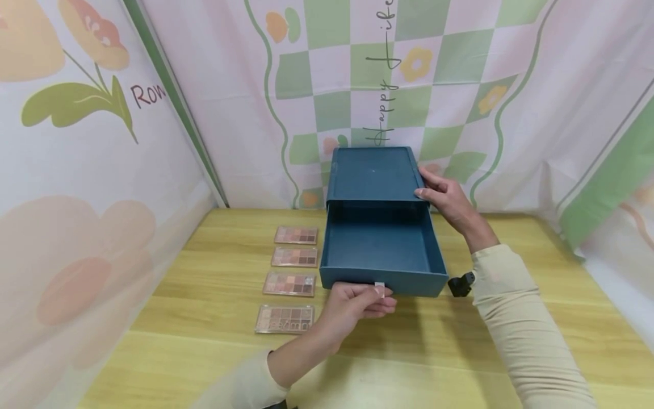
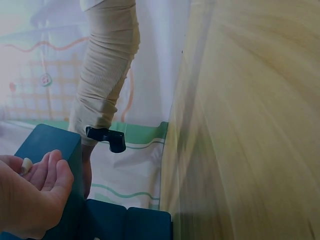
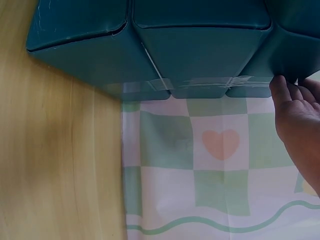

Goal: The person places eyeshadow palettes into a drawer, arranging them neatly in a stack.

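head view bright | soft shadows on table point(image 1: 419, 352) | wrist views dim | left-wrist glare upper-left

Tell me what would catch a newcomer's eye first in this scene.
Most likely the dark teal drawer, pulled open near the middle of the head view, with the left hand pinching a small pale tab on its front. Next come the four flat makeup palettes in a column on the table, left of the drawer. Behind them hangs a green-and-white checkered backdrop lettered "Happy Life".
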Available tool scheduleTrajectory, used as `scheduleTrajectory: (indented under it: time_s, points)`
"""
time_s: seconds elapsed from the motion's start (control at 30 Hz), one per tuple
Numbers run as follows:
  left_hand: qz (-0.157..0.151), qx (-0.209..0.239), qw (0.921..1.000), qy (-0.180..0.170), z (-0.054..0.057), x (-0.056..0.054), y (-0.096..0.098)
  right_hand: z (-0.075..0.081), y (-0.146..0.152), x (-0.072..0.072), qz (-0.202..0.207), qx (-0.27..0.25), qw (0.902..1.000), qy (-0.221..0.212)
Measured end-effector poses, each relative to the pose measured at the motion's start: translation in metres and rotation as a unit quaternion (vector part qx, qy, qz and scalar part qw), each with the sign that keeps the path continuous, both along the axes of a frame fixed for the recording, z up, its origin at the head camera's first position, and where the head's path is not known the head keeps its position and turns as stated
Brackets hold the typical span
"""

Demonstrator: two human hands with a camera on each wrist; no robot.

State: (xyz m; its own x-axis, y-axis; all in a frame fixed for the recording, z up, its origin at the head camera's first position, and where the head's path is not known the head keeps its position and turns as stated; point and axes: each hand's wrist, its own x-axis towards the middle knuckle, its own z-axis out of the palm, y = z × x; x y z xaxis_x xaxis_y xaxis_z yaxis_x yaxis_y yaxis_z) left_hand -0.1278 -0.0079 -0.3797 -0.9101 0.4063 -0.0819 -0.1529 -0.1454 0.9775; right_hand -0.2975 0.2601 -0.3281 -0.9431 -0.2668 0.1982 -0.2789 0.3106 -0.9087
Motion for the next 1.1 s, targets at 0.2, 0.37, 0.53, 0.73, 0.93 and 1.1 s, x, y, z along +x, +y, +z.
scheduleTrajectory:
  time_s: [0.2,0.37,0.53,0.73,0.93,1.1]
  points:
    - [-0.010,-0.012,0.9999,0.004,-0.003,0.003,-0.003,-0.001,0.001,0.000,0.001,-0.005,1.0000,-0.006]
    - [-0.034,-0.038,0.9982,0.030,-0.002,0.003,-0.007,-0.002,0.001,0.000,0.002,-0.001,1.0000,-0.001]
    - [-0.068,-0.136,0.9835,0.098,0.005,0.004,-0.024,-0.001,0.001,0.000,0.001,0.001,1.0000,-0.003]
    - [-0.049,-0.250,0.9308,0.262,0.032,0.011,-0.058,0.000,0.000,0.000,0.003,0.005,1.0000,-0.008]
    - [0.103,-0.188,0.8655,0.453,0.059,-0.008,-0.092,0.001,0.001,0.001,0.000,0.003,1.0000,-0.007]
    - [0.167,-0.236,0.8143,0.503,0.067,-0.045,-0.118,0.001,0.002,0.002,-0.001,0.006,0.9999,-0.012]
